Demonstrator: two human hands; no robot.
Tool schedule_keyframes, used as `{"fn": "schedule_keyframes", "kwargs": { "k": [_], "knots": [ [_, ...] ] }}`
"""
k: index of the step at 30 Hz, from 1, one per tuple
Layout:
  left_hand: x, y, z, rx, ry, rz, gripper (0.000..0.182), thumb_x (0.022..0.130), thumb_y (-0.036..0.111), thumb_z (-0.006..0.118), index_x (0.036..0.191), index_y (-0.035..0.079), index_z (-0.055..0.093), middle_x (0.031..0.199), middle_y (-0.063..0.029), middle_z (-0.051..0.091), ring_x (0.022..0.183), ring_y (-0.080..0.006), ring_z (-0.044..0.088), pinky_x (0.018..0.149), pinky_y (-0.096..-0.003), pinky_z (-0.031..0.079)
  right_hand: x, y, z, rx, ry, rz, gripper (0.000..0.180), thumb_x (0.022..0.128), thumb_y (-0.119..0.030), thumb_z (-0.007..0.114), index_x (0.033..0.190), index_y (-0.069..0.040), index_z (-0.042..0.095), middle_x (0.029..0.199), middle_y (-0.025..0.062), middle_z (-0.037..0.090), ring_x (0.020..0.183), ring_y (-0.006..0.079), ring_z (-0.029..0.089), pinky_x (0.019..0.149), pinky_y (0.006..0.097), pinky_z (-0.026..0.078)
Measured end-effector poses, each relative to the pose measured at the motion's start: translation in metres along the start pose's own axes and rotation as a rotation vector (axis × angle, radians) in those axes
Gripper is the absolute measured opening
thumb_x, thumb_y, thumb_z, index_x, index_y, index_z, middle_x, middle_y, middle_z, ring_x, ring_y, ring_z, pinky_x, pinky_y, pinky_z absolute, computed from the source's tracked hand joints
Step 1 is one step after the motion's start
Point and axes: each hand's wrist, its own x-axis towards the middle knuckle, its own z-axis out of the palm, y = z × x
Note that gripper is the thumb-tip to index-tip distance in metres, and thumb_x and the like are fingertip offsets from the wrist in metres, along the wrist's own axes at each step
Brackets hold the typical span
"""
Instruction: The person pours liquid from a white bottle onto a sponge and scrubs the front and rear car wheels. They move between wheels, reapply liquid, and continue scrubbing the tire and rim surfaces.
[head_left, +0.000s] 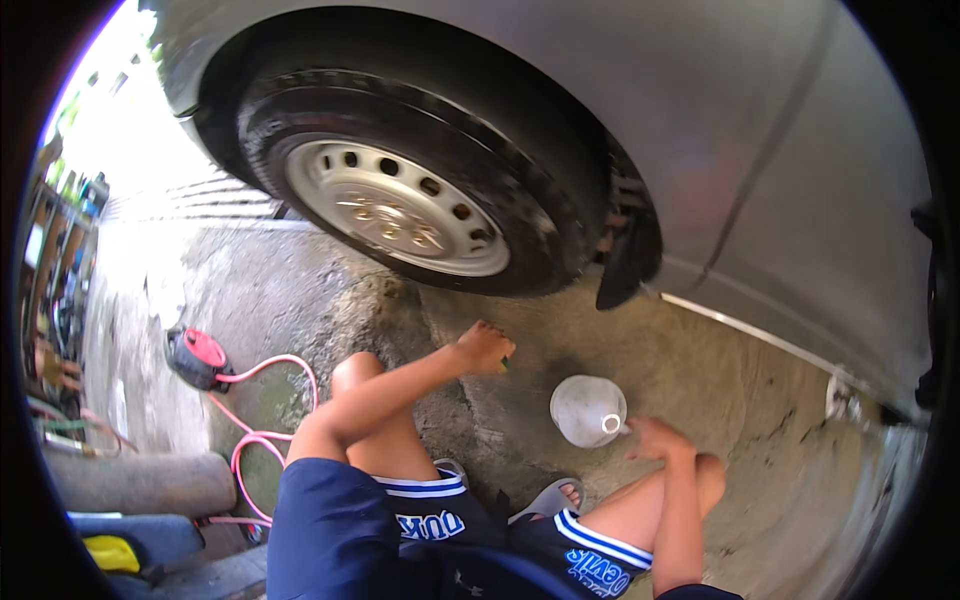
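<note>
Curled around a small green and yellow item (504, 365), my left hand (484, 346) is held out above the concrete, below the wheel. Most of that item is hidden by the fingers, so its kind is unclear. A translucent white plastic jug (581, 409) is on the ground in front of my feet, its round mouth open. My right hand (660, 439) is at the jug's neck, its fingertips at or very near it; whether they grip it is unclear. Ahead is a vehicle wheel with a black tire (540, 217) and a silver steel rim (397, 214).
The grey vehicle body (787, 150) overhangs the far side and right, with a black mud flap (630, 262) behind the tire. To the left lies a black and red hose reel (199, 358) with a looped pink hose (255, 435). A grey cylinder (142, 480) lies beside it.
</note>
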Motion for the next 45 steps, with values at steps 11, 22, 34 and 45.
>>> {"fn": "schedule_keyframes", "kwargs": {
  "k": [11,22,34,45],
  "knots": [
    [-0.276,0.024,-0.146,-1.738,0.364,-0.385,0.017,0.09,0.013,0.072,0.101,0.001,0.07,0.093,-0.0086,0.073,0.083,-0.0159,0.067,0.073,-0.0323,0.054,-0.019,-0.164,-0.049,-0.05,0.125,-0.019,0.036,0.093,-0.031,0.07,0.11,0.001,0.071,0.108,0.0256,0.071,0.105,0.0423,0.067,0.09,0.0504,0.051],
    [-0.442,0.202,-0.404,-2.925,0.353,-0.094,0.044,0.106,0.028,0.046,0.139,-0.002,0.05,0.138,-0.0267,0.059,0.122,-0.0425,0.061,0.101,-0.0561,0.052,-0.374,-0.433,-0.329,0.303,0.446,0.3,0.03,0.102,-0.025,0.062,0.103,0.006,0.063,0.083,0.025,0.065,0.069,0.0306,0.054,0.069,0.0427,0.048],
    [-0.454,0.559,-0.64,-2.722,0.064,0.251,0.04,0.109,0.023,0.044,0.143,0.002,0.049,0.141,-0.0173,0.059,0.128,-0.0316,0.058,0.109,-0.0474,0.048,-0.739,-0.482,-0.53,0.08,0.495,0.368,0.033,0.1,-0.021,0.058,0.097,0.011,0.061,0.088,0.0338,0.068,0.087,0.0502,0.067,0.078,0.0539,0.054],
    [-0.417,1.135,-0.607,-2.251,-0.167,0.535,0.043,0.106,0.019,0.05,0.146,0.002,0.049,0.143,-0.0146,0.059,0.135,-0.0262,0.053,0.117,-0.0431,0.038,-1.169,-0.228,-0.45,-0.127,0.33,0.721,0.027,0.086,-0.021,0.061,0.086,0.002,0.075,0.083,0.025,0.073,0.078,0.0392,0.074,0.073,0.0478,0.059]
  ]
}}
